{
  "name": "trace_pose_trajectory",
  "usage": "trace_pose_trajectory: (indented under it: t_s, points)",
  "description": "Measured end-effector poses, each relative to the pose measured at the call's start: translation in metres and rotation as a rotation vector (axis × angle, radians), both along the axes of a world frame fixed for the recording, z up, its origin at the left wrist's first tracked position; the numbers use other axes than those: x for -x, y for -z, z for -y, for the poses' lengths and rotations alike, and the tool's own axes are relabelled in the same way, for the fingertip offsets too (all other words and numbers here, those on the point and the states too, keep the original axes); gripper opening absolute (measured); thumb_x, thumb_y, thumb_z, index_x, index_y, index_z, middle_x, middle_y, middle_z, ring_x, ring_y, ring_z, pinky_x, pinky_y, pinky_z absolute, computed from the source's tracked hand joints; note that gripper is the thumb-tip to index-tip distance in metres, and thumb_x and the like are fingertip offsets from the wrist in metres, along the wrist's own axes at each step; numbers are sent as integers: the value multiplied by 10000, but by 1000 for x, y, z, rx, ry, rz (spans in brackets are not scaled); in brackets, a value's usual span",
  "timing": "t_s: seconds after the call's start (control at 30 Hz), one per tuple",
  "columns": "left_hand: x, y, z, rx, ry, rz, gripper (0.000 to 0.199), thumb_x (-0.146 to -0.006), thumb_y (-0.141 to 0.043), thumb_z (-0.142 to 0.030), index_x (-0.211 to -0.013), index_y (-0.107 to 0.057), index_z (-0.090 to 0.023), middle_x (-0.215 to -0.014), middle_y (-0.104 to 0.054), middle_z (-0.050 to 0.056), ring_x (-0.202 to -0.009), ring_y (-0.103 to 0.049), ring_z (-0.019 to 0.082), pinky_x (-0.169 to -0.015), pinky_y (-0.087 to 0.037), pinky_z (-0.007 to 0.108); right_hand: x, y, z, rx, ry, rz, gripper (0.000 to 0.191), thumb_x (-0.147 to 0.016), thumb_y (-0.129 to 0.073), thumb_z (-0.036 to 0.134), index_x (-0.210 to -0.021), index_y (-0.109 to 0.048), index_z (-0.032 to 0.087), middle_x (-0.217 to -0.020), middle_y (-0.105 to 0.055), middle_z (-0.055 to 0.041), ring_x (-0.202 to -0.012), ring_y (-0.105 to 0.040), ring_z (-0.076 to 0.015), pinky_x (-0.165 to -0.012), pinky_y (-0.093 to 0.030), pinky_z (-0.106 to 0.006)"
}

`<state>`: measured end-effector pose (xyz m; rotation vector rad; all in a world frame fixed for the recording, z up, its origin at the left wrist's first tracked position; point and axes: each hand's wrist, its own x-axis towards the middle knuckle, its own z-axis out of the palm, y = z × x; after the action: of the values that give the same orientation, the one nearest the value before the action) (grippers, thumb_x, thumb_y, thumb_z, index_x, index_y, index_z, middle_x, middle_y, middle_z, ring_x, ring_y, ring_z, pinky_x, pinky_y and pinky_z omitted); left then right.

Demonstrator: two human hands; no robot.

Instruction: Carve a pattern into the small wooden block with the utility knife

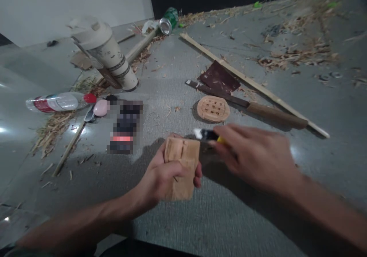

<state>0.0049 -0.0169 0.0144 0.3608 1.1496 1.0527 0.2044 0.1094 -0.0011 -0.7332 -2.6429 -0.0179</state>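
A pale wooden block (186, 165) with slots cut near its top is gripped by my left hand (163, 174), thumb across its face and fingertips showing at the right edge. To the right, my right hand (252, 153) is closed around a utility knife (209, 134) with a black and yellow body, somewhat blurred. The knife's pale tip points left, just above the block's upper right corner, and I cannot tell whether it touches the wood. Beyond the hands, a round wooden piece (213, 108) with several small square holes lies on the grey surface.
A wood-handled blade (272, 113), dark red sheet (220, 77) and long wooden strip (252, 83) lie at the right. Leftward are a patterned cup (114, 58), plastic bottle (63, 102), pixelated object (126, 127) and thin stick (69, 150). A green can (169, 21) and shavings lie behind.
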Motion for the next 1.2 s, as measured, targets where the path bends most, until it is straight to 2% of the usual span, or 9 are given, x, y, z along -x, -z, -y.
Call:
trace_pose_trajectory:
  t_s: [0.07,0.13,0.37,0.67,0.87,1.03,1.07,1.13,1.2]
  points:
    - [-3,-1,2,20,61,55,425,-667,-679,-171,-1030,-464,-222,-804,-728,30,-708,-702,216,-697,-574,361,-7,0,-12,-70,158,-40,305,-1103,-499,395,-1040,-717,192,-851,-765,-56,-601,-583,-164,-548,-247,-328]
    - [-4,-1,3,33,78,77,427,-680,-677,-185,-1047,-463,-221,-811,-728,34,-712,-701,217,-711,-578,369,-12,0,-21,-54,189,-53,302,-1095,-511,386,-1033,-719,176,-888,-777,-86,-643,-617,-183,-548,-253,-329]
    - [4,4,1,-70,-5,30,328,-770,-649,-241,-1077,-610,-132,-874,-738,90,-747,-728,229,-725,-607,366,-1,2,0,173,-200,-26,305,-1117,-471,405,-1091,-691,194,-824,-699,-18,-656,-623,-173,-589,-311,-330]
    - [2,0,1,-11,-35,20,377,-736,-689,-236,-1091,-619,-131,-862,-761,82,-755,-749,232,-723,-618,354,1,-2,5,248,-281,44,284,-1124,-450,395,-1027,-652,219,-823,-670,8,-660,-625,-167,-606,-298,-351]
    - [1,-1,-4,-9,-20,10,340,-731,-659,-238,-1048,-598,-133,-828,-723,77,-688,-696,209,-663,-586,342,3,-3,7,51,-134,40,273,-1100,-503,384,-1036,-707,215,-791,-694,0,-646,-623,-180,-598,-313,-347]
    - [-2,1,1,34,55,109,417,-687,-682,-178,-1068,-512,-190,-815,-719,54,-693,-689,215,-684,-586,359,-11,-3,-17,-100,258,-74,267,-1076,-541,388,-1057,-727,196,-883,-773,-59,-639,-615,-186,-540,-239,-319]
    - [-2,1,2,29,52,116,403,-697,-678,-184,-1068,-523,-182,-827,-720,62,-697,-690,215,-691,-588,363,-13,-2,-21,-98,278,-81,267,-1073,-547,390,-1066,-726,192,-892,-778,-69,-652,-624,-194,-542,-244,-320]
    - [0,3,3,1,29,100,331,-729,-662,-205,-1042,-573,-146,-857,-717,86,-710,-693,215,-700,-592,363,-15,-2,-24,-51,190,-69,280,-1080,-542,402,-1086,-722,187,-909,-779,-77,-663,-633,-198,-548,-269,-322]
    - [2,5,3,-25,4,88,279,-745,-650,-211,-1006,-612,-121,-878,-711,100,-719,-694,214,-702,-592,356,-13,0,-20,29,3,-31,301,-1098,-508,409,-1102,-717,192,-904,-767,-62,-661,-640,-191,-557,-292,-325]
